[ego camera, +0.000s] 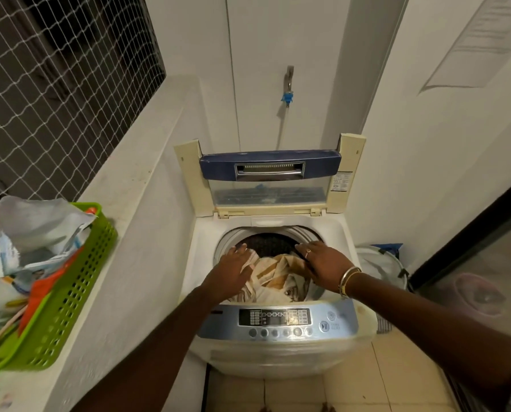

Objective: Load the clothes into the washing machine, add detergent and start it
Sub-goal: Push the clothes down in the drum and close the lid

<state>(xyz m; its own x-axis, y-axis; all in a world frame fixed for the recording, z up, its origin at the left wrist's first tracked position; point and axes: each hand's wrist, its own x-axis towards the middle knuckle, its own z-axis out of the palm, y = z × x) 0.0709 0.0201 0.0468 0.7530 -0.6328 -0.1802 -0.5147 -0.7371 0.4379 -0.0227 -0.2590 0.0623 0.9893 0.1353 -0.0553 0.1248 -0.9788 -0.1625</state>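
Pressing down into the open drum, both hands rest flat on the clothes (273,278), a heap of cream, tan and white patterned fabric that fills the tub of the top-loading washing machine (270,346). The left hand (233,273) lies palm down on the left side of the heap, fingers spread and extended, gripping nothing. The right hand (325,263) lies on the right side, fingers likewise apart and stretched toward the back rim of the drum, with a ring on one finger and bangles (347,280) at the wrist; it too clasps nothing. The machine's lid (270,179) stands folded upright at the back, its blue band and clear panel facing forward. The control panel (275,318) runs along the front edge, just below the forearms. To the left, on a white ledge (147,203), sits a green basket (70,295) holding crumpled packets, among them what looks like a detergent bag (34,227), well apart from the machine. A tap (288,84) with a blue fitting is fixed on the wall behind the lid. A white laundry hamper (379,263) stands beside the machine on the right.
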